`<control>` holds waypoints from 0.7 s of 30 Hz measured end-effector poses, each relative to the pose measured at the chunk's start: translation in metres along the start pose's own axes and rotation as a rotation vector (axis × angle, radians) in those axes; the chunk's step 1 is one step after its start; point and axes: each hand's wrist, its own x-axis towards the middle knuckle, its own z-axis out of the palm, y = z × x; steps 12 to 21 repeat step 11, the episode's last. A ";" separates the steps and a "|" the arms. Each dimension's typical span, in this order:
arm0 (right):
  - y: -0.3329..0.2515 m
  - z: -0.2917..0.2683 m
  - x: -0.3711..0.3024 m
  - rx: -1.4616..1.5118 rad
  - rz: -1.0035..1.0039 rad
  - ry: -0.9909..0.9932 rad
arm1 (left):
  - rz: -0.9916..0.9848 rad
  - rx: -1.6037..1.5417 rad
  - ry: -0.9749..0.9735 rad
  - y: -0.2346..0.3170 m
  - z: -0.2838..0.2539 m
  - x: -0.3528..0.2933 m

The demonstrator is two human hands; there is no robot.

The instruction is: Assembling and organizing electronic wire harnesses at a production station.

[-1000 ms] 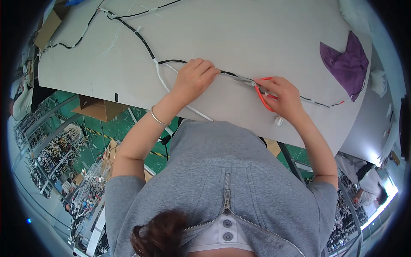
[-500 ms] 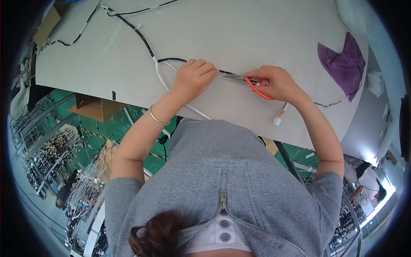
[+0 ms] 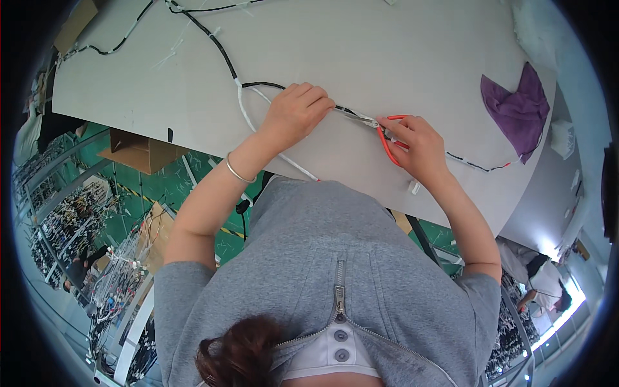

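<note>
My left hand (image 3: 300,111) is closed on a thin black branch of a wire harness (image 3: 221,50). Past my fingers, that branch runs right to the scissors (image 3: 367,121), which have red handles and slim metal blades. My right hand (image 3: 419,145) grips the scissors by the handles, fingers partly hidden. The blades lie along the black branch, slightly apart, pointing toward my left hand. A white sleeved branch (image 3: 245,119) leaves the same fork and passes beneath my left forearm. Beyond my right hand, a dark wire (image 3: 474,164) with a red end goes on.
A purple cloth (image 3: 518,109) lies at the table's right side. Near the front edge sits a white connector (image 3: 413,187), partly covered by my right forearm. Loose cable ties (image 3: 169,57) lie at the left of the grey table (image 3: 387,58). A cardboard box (image 3: 145,153) stands below it.
My right hand has shifted slightly toward me with the scissors, and its fingers have spread on the handles. More dark wire shows to its right. My left hand stays closed on the branch.
</note>
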 end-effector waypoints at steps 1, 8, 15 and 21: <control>0.002 0.000 0.002 0.045 0.012 -0.014 | 0.001 0.001 0.003 0.000 0.000 0.001; 0.001 0.005 0.015 0.063 -0.022 -0.020 | -0.014 -0.014 0.012 0.000 0.001 -0.002; 0.013 0.008 0.018 -0.141 -0.226 0.072 | -0.029 -0.041 -0.007 -0.001 -0.001 -0.002; 0.013 0.008 0.018 -0.141 -0.226 0.072 | -0.029 -0.041 -0.007 -0.001 -0.001 -0.002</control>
